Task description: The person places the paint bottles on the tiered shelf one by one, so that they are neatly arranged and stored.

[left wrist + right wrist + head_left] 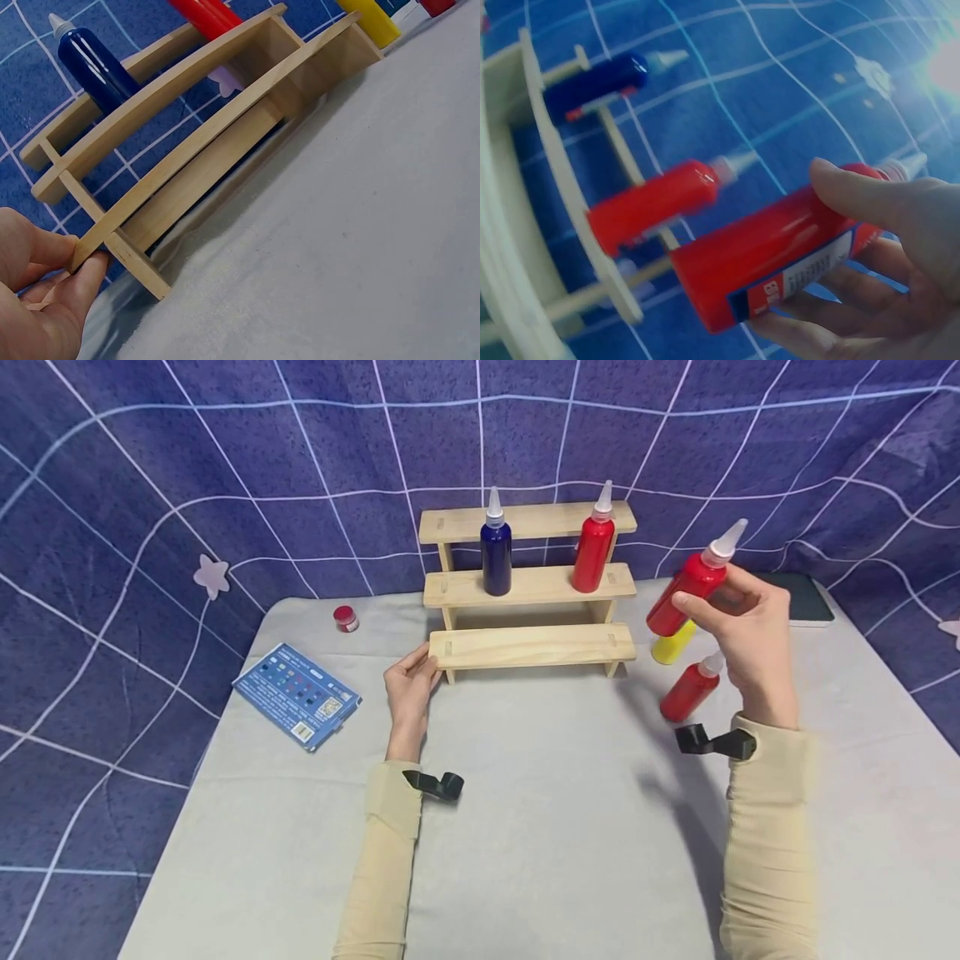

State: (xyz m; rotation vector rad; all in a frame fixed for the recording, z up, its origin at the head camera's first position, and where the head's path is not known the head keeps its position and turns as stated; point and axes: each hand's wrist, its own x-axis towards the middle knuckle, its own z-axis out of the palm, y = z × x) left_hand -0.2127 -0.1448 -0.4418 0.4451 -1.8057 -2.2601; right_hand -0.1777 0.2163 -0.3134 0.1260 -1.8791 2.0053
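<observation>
While aslant in right-hand fingers [799, 332], 1 nozzle-capped red bottle [693, 580].

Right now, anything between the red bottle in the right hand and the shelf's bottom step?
Nothing visible between the held bottle and the bottom step. The yellow container, partly hidden behind the bottle, sits beyond the right end of the shelf.

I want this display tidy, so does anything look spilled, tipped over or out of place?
Nothing looks spilled or damaged. The blue box lies askew on the table, left of the wooden shelf, out of line with it. One red bottle is tilted, but the right hand holds it.
</observation>
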